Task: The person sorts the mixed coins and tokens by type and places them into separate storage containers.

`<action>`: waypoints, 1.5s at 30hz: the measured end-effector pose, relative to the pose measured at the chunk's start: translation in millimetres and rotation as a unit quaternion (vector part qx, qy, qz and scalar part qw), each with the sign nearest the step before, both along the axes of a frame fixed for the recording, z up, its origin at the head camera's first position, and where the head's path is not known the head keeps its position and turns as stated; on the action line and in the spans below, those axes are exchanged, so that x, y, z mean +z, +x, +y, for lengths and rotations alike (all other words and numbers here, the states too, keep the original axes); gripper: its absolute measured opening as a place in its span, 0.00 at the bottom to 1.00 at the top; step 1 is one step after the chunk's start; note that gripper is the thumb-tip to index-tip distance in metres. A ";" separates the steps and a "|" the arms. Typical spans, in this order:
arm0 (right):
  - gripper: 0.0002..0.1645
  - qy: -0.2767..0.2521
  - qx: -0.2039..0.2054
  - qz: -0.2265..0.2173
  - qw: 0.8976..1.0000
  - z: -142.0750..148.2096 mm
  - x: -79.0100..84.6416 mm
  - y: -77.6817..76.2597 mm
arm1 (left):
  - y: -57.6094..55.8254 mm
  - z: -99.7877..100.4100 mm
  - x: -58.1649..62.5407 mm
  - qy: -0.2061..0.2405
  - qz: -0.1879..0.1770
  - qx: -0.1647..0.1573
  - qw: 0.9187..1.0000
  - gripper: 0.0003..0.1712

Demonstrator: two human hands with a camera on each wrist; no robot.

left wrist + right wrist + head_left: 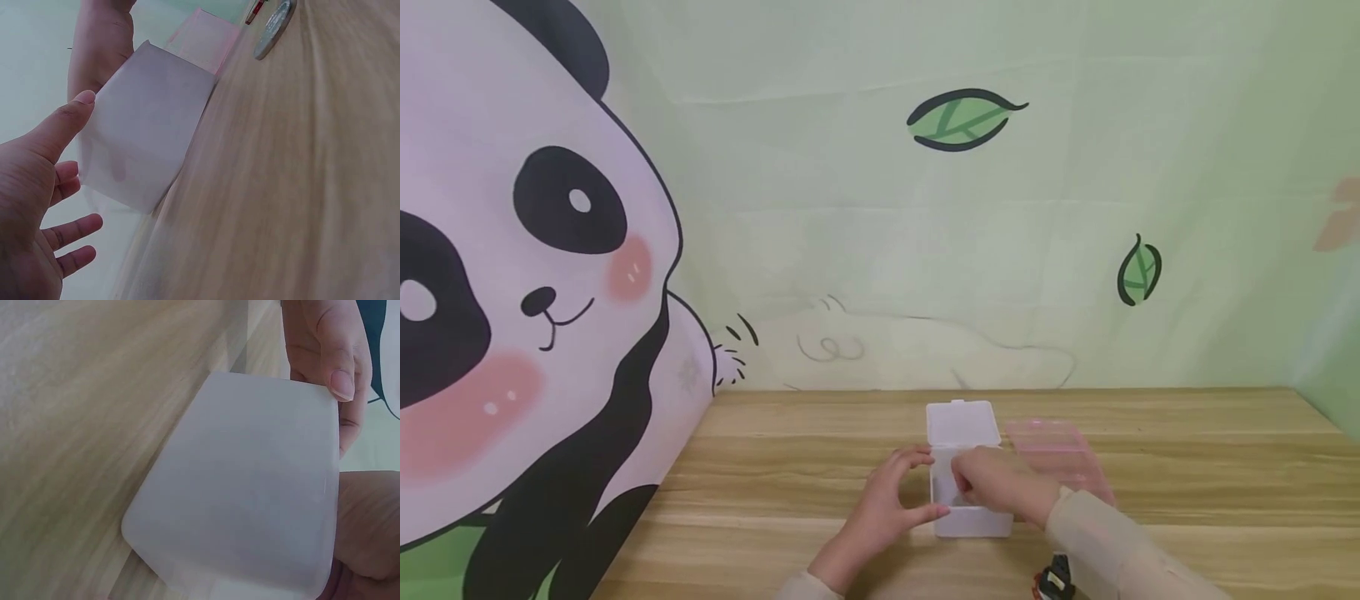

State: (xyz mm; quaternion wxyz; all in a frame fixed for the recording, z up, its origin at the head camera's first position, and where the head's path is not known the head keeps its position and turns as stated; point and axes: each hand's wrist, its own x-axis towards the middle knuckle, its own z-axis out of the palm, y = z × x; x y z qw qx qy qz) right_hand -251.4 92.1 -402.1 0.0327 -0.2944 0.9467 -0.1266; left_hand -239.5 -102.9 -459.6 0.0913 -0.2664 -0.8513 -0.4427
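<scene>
A white plastic box (973, 523) stands on the wooden table with its hinged lid (962, 423) tipped open at the back. My left hand (887, 500) is at its left side, the thumb touching the near left corner of the rim and the other fingers loosely spread. Down into the box reaches my right hand (1000, 479), bent at the wrist. In the left wrist view a fingertip shows dimly through the translucent wall (150, 119). The box walls and the hand itself hide the right fingertips, so I cannot tell whether they hold anything.
A pink see-through case (1060, 454) lies right of the white box, partly behind the right forearm. Near the front edge sits a small black and red object (1055, 577). A round silvery disc (275, 28) shows in the left wrist view. A panda-print cloth (850, 208) hangs behind.
</scene>
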 end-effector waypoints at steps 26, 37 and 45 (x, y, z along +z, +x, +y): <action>0.14 0.023 -0.004 0.062 0.998 -3.5 -3.1 -2.6 | 1.0 0.1 3.8 -0.003 -0.001 0.004 1.000 0.33; 0.09 -0.007 -0.008 0.054 0.998 0.4 0.3 0.3 | 1.9 0.9 2.5 -0.004 -0.009 0.004 1.000 0.33; 0.05 -0.067 0.012 0.032 0.997 7.9 13.8 5.1 | 1.7 0.6 2.6 -0.003 -0.020 0.003 1.000 0.34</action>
